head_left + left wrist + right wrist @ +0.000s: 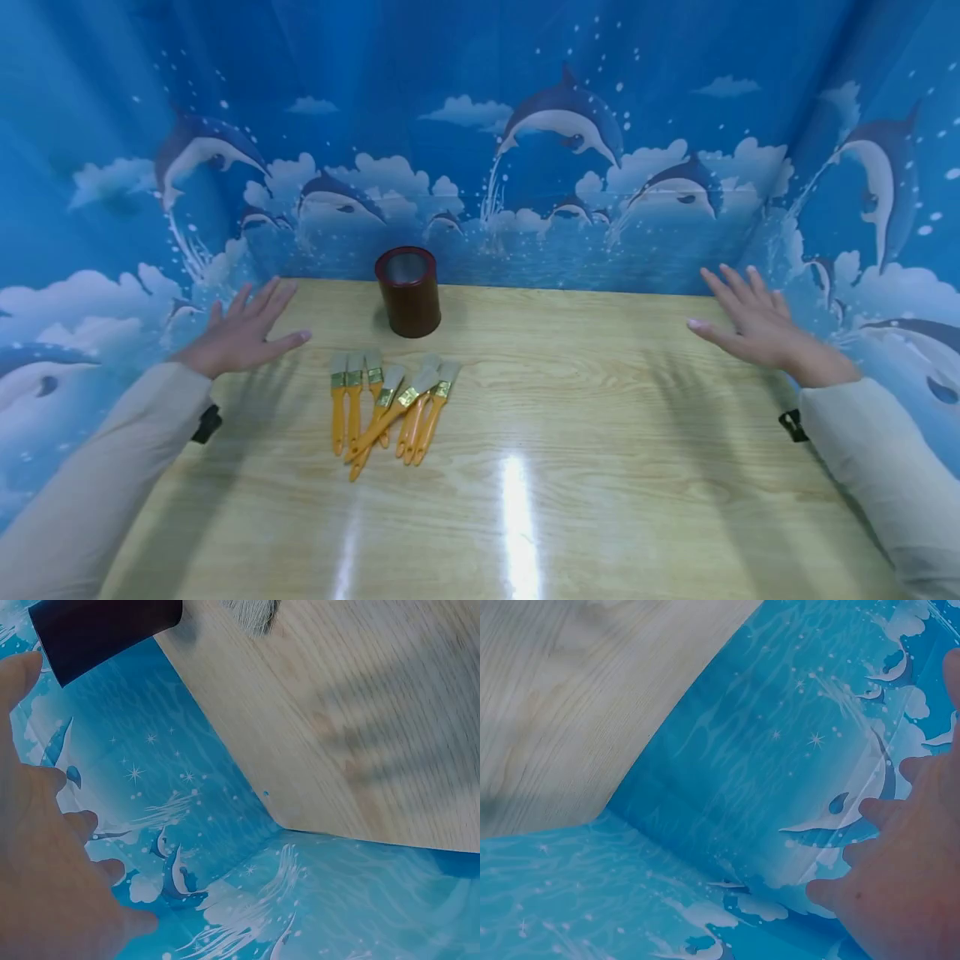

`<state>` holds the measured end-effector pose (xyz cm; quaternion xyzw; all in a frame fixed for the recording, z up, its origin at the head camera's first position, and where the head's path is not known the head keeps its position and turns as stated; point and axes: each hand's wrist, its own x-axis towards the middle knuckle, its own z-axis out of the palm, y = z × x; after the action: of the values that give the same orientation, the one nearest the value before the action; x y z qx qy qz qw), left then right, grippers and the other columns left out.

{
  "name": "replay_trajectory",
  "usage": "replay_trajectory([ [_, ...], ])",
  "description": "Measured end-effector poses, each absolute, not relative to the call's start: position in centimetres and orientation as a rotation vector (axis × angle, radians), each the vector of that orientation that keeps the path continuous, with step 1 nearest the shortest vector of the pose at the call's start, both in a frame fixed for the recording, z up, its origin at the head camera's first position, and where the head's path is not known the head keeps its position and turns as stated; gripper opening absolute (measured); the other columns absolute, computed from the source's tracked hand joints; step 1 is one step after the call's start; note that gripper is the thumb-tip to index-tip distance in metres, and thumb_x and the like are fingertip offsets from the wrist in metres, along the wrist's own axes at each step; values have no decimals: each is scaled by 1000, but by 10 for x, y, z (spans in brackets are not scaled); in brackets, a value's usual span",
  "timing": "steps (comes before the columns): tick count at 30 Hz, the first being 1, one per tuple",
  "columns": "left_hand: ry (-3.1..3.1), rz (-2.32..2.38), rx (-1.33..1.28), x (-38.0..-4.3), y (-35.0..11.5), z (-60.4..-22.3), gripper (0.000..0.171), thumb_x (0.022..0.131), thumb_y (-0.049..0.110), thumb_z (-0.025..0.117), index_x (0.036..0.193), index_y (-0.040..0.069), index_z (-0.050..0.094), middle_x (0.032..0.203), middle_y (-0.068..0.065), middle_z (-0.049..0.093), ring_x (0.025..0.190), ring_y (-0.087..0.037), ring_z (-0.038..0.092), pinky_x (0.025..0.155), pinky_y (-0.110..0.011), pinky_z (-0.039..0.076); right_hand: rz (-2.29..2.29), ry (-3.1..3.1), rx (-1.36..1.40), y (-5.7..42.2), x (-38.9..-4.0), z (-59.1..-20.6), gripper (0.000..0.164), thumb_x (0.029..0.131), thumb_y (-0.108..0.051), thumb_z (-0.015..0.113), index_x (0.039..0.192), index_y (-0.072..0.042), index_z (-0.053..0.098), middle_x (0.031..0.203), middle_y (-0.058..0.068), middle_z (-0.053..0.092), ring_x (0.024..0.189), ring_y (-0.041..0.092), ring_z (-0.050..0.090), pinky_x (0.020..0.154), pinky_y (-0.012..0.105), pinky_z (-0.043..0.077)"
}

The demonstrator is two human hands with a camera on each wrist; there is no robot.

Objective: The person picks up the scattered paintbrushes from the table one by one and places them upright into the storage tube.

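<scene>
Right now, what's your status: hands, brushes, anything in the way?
Left hand, right hand: spread, holding nothing. Brushes loose on table, some crossed. Brown cup upright beyond, apparently not blocking.

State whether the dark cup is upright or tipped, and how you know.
Upright: the dark cup stands on the table, its round opening facing up in the head view.

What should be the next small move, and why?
Probably lower the left hand to the slanting topmost brush: it appears to lie across other brushes, so should lift free first, and that hand is empty and nearer than the right hand.
</scene>
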<state>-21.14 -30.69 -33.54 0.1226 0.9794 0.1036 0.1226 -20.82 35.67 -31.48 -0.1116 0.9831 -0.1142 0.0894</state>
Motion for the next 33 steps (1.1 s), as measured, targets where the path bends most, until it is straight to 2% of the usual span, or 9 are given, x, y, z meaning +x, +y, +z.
replay_trajectory([
  [7,2882,368,420,-207,-308,-345,83,98,54,41,154,15,-5,156,-25,-13,136,-57,-13,101,-78,-3,-390,2912,-388,335,-218,-316,85,97,-55,43,153,-21,-11,157,17,-19,137,39,-31,102,74,-13],
  [17,2855,591,457,-207,-312,-362,80,99,48,46,154,9,3,158,-24,-6,141,-52,-4,106,-74,-1,-545,2873,-518,280,-243,-330,83,97,-54,45,154,-23,-7,159,16,-12,141,38,-25,106,72,-9],
  [27,2739,839,367,-206,-302,-374,86,96,52,48,154,17,-4,159,-19,-9,142,-48,-1,105,-74,7,-860,2741,-584,211,-271,-347,81,95,-57,44,152,-35,-10,160,1,-16,143,29,-25,108,71,-5],
  [33,2711,895,286,-202,-294,-378,87,94,55,50,155,21,-3,160,-18,-2,142,-49,5,106,-73,11,-1052,2635,-545,168,-276,-355,81,95,-57,46,151,-37,-9,161,2,-12,144,25,-22,111,68,-1],
])
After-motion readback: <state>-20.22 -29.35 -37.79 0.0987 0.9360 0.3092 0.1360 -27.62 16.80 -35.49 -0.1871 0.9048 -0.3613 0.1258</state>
